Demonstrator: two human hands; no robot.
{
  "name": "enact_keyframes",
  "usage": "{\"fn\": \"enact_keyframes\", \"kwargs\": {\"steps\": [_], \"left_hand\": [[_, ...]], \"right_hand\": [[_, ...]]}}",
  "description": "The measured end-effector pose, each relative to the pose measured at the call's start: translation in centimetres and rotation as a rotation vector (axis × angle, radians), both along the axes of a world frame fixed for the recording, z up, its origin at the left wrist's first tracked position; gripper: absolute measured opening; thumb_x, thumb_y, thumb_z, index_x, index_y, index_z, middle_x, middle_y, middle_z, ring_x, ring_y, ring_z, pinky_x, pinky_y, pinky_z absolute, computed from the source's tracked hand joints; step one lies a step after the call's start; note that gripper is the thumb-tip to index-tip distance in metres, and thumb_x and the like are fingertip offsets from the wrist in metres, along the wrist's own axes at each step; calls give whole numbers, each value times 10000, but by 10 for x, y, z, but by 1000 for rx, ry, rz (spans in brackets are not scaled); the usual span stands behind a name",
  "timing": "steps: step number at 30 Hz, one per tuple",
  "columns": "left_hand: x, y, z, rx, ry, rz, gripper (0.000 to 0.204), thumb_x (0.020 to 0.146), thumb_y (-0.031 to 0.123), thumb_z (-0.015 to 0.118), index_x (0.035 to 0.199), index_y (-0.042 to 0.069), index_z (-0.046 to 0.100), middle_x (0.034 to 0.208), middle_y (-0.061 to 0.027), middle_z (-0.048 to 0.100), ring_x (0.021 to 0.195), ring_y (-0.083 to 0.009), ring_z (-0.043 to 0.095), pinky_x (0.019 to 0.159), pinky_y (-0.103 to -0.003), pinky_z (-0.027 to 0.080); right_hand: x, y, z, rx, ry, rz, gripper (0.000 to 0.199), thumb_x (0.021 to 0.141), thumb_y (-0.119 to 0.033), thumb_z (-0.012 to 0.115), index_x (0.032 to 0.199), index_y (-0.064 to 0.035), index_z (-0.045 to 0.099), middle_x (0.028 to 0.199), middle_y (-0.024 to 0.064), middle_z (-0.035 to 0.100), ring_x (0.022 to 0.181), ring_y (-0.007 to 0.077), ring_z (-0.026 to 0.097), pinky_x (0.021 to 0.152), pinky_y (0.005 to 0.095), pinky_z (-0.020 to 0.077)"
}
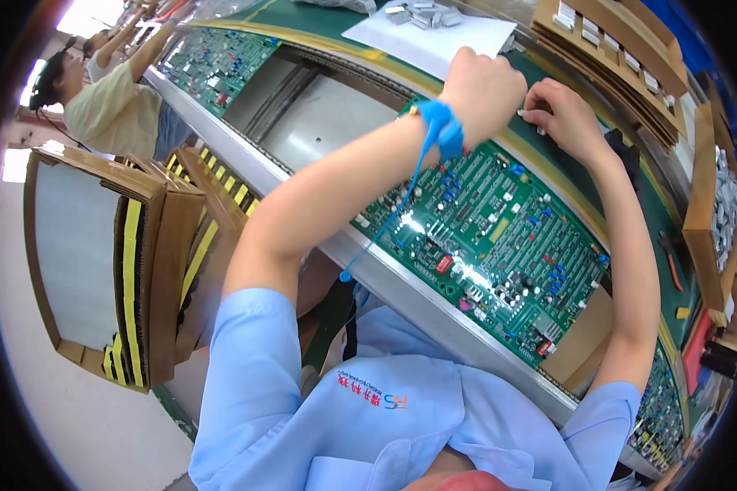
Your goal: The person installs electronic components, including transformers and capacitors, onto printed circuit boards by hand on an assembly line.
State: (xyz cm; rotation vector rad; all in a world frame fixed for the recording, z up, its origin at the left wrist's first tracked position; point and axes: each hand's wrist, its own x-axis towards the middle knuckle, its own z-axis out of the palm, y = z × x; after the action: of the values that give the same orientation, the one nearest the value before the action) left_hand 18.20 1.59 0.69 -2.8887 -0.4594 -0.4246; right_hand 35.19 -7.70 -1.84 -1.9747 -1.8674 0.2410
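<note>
My left hand [485, 92] is closed, its back toward me, above the far edge of the line and next to a white sheet [467, 41]. What its curled fingers hold, if anything, is hidden. A blue wrist strap [442, 131] with a cord circles that wrist. Close by on the right, my right hand [567, 119] pinches a small white piece [532, 119] between thumb and fingers. Below both hands a large green circuit board [487, 237], crowded with components, lies in the metal-railed line. Small grey metal parts [424, 15] are piled on the sheet.
Cardboard trays with white parts [610, 45] stand at the far right, near a box of metal pieces [722, 209]. Pliers [671, 263] lie on the green mat. Another board [217, 65] sits farther left, near co-workers [110, 114]. Cardboard cartons [98, 262] stand at left.
</note>
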Motion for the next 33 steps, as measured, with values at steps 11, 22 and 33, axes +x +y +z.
{"fn": "enact_keyframes", "kwargs": {"steps": [11, 22, 33], "left_hand": [[7, 31, -1, -302, -35, -157, 214, 782, 209, 653, 780, -3, 683, 818, -221, 668, 811, -368, 650, 733, -451, 517], [-17, 22, -3, -301, -420, -587, 159, 758, 94, 579, 815, -2, 692, 822, -226, 655, 836, -362, 646, 747, -424, 514], [-89, -44, 21, -954, -176, -159, 212, 945, 178, 594, 1071, 22, 662, 773, -30, 657, 722, -76, 600, 637, -229, 494]], "right_hand": [[-37, -94, 34, -4, 19, -249, 126, 784, -177, 664, 833, -61, 666, 824, 123, 665, 787, 324, 638, 696, 427, 486], [-59, -118, 14, -60, -193, -220, 57, 779, -105, 609, 752, -63, 636, 776, 91, 652, 762, 301, 639, 638, 418, 507], [-62, -126, 9, -24, -392, -135, 60, 771, -108, 627, 757, -59, 596, 762, 88, 624, 776, 282, 646, 626, 416, 517]]}}
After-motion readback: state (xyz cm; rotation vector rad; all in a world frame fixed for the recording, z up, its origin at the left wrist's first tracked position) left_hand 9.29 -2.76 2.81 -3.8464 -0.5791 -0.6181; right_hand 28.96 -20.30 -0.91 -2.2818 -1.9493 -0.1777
